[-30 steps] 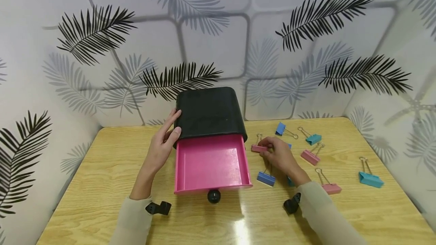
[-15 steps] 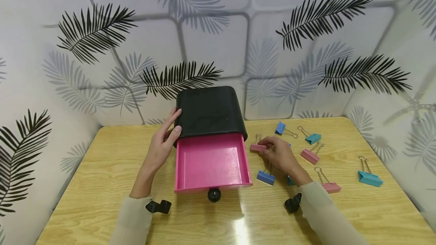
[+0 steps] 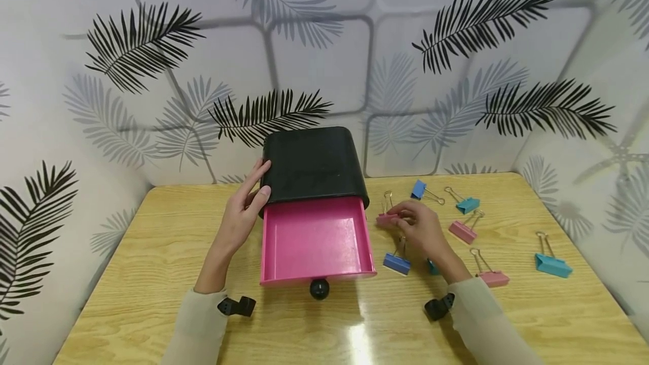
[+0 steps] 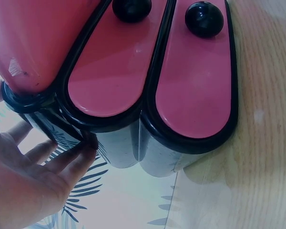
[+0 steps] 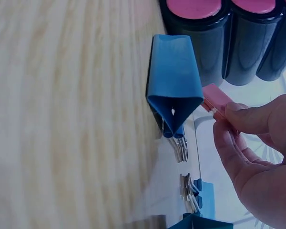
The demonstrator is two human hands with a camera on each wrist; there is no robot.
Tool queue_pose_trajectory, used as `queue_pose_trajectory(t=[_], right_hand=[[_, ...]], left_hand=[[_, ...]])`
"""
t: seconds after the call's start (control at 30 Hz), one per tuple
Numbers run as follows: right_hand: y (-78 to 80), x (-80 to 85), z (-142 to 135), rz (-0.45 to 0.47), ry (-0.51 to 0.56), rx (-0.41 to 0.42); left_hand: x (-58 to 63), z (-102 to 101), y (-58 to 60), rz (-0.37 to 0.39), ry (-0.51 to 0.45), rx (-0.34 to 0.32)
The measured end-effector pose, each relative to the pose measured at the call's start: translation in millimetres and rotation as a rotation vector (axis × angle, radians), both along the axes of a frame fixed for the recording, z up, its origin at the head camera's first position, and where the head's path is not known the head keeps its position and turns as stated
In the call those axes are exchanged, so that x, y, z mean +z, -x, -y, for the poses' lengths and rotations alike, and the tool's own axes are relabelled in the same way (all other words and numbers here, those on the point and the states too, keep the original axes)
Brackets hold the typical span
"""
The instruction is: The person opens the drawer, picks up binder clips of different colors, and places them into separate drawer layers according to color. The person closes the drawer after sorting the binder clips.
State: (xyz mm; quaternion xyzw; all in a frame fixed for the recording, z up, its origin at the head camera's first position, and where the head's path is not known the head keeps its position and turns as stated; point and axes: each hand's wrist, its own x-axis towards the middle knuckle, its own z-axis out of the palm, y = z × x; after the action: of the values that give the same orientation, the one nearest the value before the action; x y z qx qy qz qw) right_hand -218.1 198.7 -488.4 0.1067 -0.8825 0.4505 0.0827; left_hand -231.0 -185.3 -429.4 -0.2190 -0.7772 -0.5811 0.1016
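A black drawer unit (image 3: 314,165) stands at the back with its pink top drawer (image 3: 314,241) pulled out, bare inside, its round black knob facing me. My left hand (image 3: 240,213) rests against the unit's left side, fingers extended over its edge; in the left wrist view its fingertips touch the black casing below the drawer. To the right of the unit, my right hand (image 3: 421,227) pinches a pink binder clip (image 3: 386,219) between thumb and fingers; its wire handles point away. A blue binder clip (image 3: 396,263) lies just in front of that hand, large in the right wrist view.
Several more binder clips lie on the right: a blue one (image 3: 419,189) at the back, a teal one (image 3: 467,205), pink ones (image 3: 463,232) and a teal one (image 3: 552,265) farthest right. A patterned wall (image 3: 324,72) closes off the wooden table (image 3: 167,241) behind.
The right hand shifts very slightly, with the pinched pink clip tilting and its handles showing more upright. The left hand stays on the drawer unit.
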Motion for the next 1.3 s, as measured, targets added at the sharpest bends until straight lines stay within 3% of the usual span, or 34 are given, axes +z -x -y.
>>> queue_pose_trajectory(t=[0.47,0.9,1.3], right_hand=[[-7.0,-7.0,-11.7,0.024,0.123,-0.006],[-19.0,11.9,-16.1,-0.008,0.195,0.000],[-26.1,16.0,-21.2,-0.077,0.209,-0.019]], left_hand=[[-1.6,0.9,-1.4,-0.008,0.001,-0.004],[-0.9,0.2,-1.2,-0.014,-0.003,-0.008],[-0.5,0.2,-1.5,-0.012,-0.007,-0.012]])
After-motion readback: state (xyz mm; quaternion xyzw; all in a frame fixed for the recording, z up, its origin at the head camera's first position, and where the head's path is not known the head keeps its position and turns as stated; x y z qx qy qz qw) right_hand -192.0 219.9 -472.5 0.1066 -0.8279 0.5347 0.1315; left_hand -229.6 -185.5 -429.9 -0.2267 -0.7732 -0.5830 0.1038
